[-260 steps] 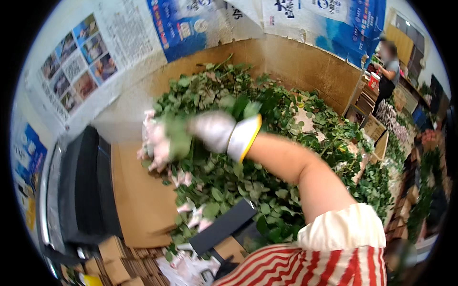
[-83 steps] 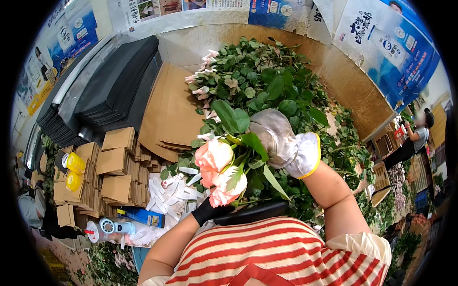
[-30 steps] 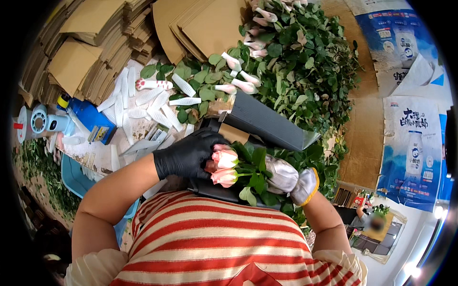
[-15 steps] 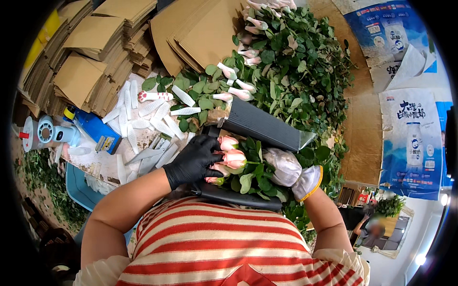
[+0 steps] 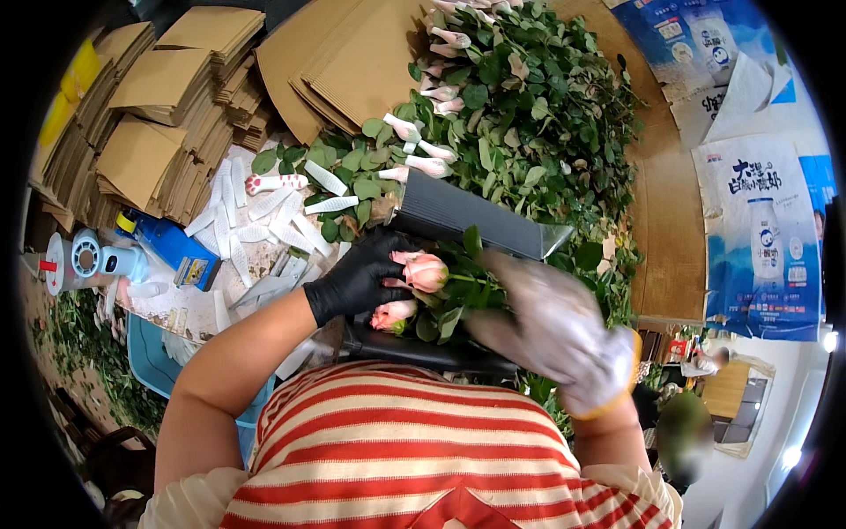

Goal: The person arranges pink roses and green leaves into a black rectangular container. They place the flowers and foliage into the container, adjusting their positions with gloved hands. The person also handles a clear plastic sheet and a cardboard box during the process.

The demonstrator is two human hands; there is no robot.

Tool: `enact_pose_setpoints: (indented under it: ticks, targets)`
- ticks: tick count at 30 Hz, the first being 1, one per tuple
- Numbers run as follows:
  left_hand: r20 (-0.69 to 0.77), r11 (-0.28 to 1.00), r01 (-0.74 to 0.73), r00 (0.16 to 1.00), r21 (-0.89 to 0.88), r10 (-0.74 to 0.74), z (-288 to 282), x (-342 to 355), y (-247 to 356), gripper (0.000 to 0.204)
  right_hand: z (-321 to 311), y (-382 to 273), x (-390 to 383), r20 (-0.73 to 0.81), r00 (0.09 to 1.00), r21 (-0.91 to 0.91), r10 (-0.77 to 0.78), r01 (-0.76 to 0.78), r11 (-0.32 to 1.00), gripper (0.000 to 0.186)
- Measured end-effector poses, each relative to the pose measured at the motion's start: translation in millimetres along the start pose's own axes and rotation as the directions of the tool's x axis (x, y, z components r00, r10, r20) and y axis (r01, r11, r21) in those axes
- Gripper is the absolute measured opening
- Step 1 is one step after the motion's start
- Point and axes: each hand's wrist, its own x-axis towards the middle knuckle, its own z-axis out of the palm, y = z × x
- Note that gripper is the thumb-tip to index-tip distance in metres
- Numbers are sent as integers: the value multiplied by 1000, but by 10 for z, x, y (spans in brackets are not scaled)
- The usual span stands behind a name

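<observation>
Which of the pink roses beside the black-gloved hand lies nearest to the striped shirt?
The lowest pink rose, at the lower right of the black-gloved left hand. The other pink roses beside this hand lie higher, farther from the striped shirt.

Black-gloved left grip (image 5: 357, 275) holding pink roses (image 5: 426, 273), right grip (image 5: 557, 331) spread, blurred

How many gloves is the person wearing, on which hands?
2: a black glove on the left hand, and a pale, yellow-edged glove on the right hand. Both show; the right is blurred.
</observation>
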Motion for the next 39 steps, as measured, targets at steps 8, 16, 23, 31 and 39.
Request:
enact_pose_setpoints:
  ticks: [8, 16, 23, 31, 39]
  targets:
    - [-1, 914, -335, 939, 230, 344, -59, 31, 89, 45, -211, -6, -49, -41, 962, 744, 268, -150, 652, 30]
    - [94, 995, 95, 991, -27, -93, -82, 100, 323, 53, 924, 271, 333, -376, 926, -14, 26, -33, 999, 19]
    - [116, 922, -212, 976, 323, 184, -113, 61, 136, 50, 1117, 242, 377, -392, 920, -147, -11, -51, 988, 14]
    - [6, 811, -209, 969, 546, 246, 8, -44, 237, 56, 1390, 261, 466, -360, 927, -299, -102, -12, 954, 10]
    - [47, 642, -229, 957, 732, 288, -45, 0, 357, 62, 1298, 213, 486, -249, 967, -284, -50, -24, 958, 17]
